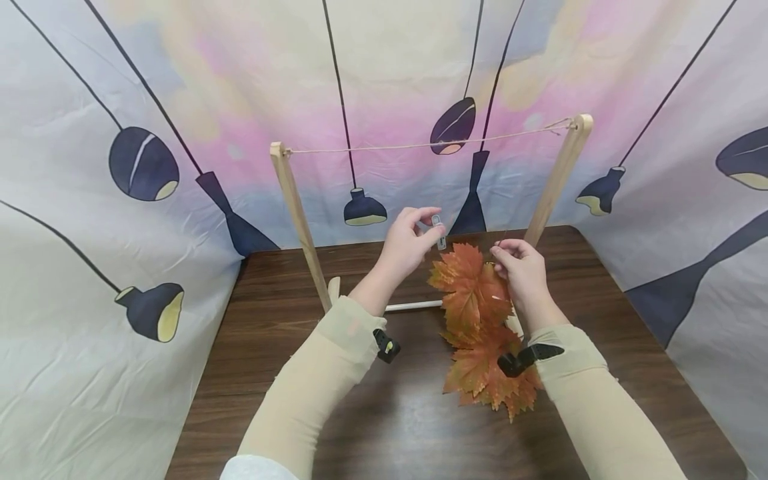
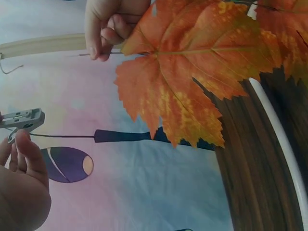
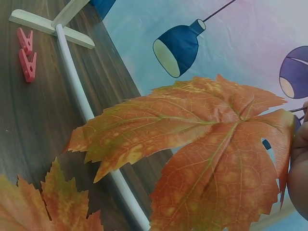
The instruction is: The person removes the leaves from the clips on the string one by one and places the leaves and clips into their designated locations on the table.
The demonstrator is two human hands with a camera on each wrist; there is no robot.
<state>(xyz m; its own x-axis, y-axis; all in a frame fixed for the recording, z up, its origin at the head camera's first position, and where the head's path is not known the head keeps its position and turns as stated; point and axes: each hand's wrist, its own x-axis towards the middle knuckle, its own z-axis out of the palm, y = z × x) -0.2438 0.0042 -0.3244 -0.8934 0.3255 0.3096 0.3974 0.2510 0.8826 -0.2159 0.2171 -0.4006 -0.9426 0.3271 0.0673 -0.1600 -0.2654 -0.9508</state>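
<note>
My left hand (image 1: 405, 241) pinches a grey clothespin (image 1: 441, 238) between thumb and fingers, beneath a string (image 1: 384, 148). In the left wrist view that clothespin (image 2: 24, 119) points toward the leaves, apart from them. My right hand (image 1: 528, 275) pinches the thin stem at the top of a string of orange artificial maple leaves (image 1: 471, 293). The upper leaf (image 2: 192, 62) hangs beside the right fingers, while the lower leaves (image 1: 489, 373) hang over the tabletop. Much of the right hand is cut off in the right wrist view.
Two wooden posts (image 1: 300, 223) hold the string, and a white rod (image 1: 414, 306) joins them low down. Two pink clothespins (image 3: 28, 66) lie on the brown table (image 1: 264, 333) near the left foot (image 3: 77, 37). A curtain printed with lamps (image 1: 240, 40) hangs behind.
</note>
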